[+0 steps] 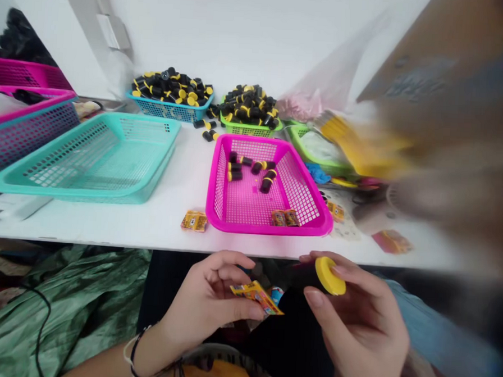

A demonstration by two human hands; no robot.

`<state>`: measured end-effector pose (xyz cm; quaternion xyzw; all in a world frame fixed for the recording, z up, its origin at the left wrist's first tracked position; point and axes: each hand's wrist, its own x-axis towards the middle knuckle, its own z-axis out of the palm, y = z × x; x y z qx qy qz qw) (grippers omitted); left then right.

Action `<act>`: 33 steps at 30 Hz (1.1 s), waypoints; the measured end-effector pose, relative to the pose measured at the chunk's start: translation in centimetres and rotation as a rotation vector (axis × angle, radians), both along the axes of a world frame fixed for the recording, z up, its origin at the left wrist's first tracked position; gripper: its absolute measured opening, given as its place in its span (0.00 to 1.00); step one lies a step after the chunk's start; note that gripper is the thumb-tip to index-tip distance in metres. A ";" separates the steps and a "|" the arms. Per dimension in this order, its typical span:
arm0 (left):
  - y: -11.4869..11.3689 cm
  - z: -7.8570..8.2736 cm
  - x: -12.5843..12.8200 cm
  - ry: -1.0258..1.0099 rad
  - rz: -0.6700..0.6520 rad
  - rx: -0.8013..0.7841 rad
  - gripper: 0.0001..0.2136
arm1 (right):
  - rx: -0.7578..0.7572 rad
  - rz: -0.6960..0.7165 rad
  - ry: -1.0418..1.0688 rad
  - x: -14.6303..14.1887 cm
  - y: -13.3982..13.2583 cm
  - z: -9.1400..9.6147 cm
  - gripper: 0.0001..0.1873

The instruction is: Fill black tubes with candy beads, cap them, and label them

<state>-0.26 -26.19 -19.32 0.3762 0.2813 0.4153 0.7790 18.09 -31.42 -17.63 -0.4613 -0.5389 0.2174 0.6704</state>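
Note:
My left hand point(207, 299) pinches a small yellow-and-orange printed packet point(256, 297) between thumb and fingers, below the table edge. My right hand point(354, 323) grips a black cylinder with a yellow round end point(323, 275), close to the packet but not touching it. A magenta plastic basket point(266, 228) on the white table point(165, 229) holds several similar cylinders and two packets. Another packet point(194, 221) lies on the table next to the basket. Both hands are nearer my lap than the table.
Blue and green baskets piled with cylinders point(171, 110) point(248, 130) stand at the back. A teal basket point(83, 188) and stacked pink baskets point(26, 137) sit to the left. A large blurred brown object point(449, 109) blocks the upper right. A green plastic sheet point(60, 308) lies below left.

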 end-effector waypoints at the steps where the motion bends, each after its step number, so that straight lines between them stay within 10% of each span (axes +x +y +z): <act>1: -0.1 -0.1 0.0 0.065 0.021 0.056 0.24 | 0.007 0.004 0.010 -0.1 -0.1 0.0 0.22; 6: -0.4 -0.6 -0.7 0.443 0.084 0.513 0.06 | -0.040 0.070 0.169 -1.0 -0.3 0.3 0.17; 17: -0.1 0.1 -2.1 0.655 0.063 1.104 0.24 | -0.206 0.216 0.388 -2.6 0.1 -0.1 0.09; 27: -0.7 1.6 -2.4 0.543 0.242 0.801 0.12 | -0.178 0.197 0.236 -3.2 -0.1 0.5 0.13; 33: -0.7 1.4 -1.6 0.335 0.266 0.699 0.23 | -0.138 0.151 0.181 -3.7 0.2 0.5 0.14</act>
